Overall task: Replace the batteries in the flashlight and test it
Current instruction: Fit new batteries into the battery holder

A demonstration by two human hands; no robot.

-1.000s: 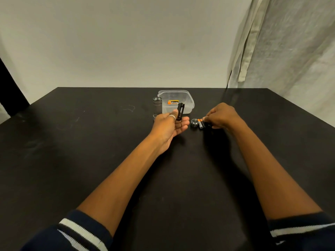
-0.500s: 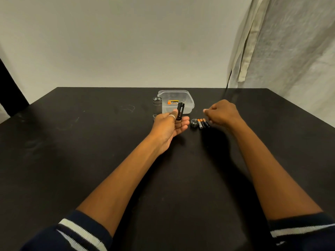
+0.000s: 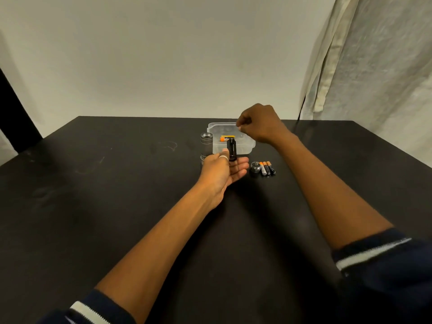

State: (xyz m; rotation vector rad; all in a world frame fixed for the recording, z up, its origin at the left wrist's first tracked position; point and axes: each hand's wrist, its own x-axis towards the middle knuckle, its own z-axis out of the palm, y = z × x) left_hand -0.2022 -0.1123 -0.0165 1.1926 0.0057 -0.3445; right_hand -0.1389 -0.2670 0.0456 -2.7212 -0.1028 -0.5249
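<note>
My left hand [image 3: 219, 174] pinches a black battery holder [image 3: 232, 149] upright between thumb and fingers, palm up. The silver flashlight body [image 3: 206, 142] stands open-ended just left of it. Its tail cap [image 3: 255, 169] lies on the table with three orange-and-black batteries [image 3: 267, 168] side by side to its right. My right hand [image 3: 259, 123] hovers above the clear plastic container [image 3: 247, 146] with fingers curled, and I see nothing in it. An orange battery [image 3: 225, 138] lies inside the container.
The black table [image 3: 117, 206] reaches a white wall at the back. A pale curtain [image 3: 362, 66] hangs at the right, past the table's far right corner.
My right hand let go at the batteries on the table, rose, and moved back and left over the container. My left hand with the holder stayed put.
</note>
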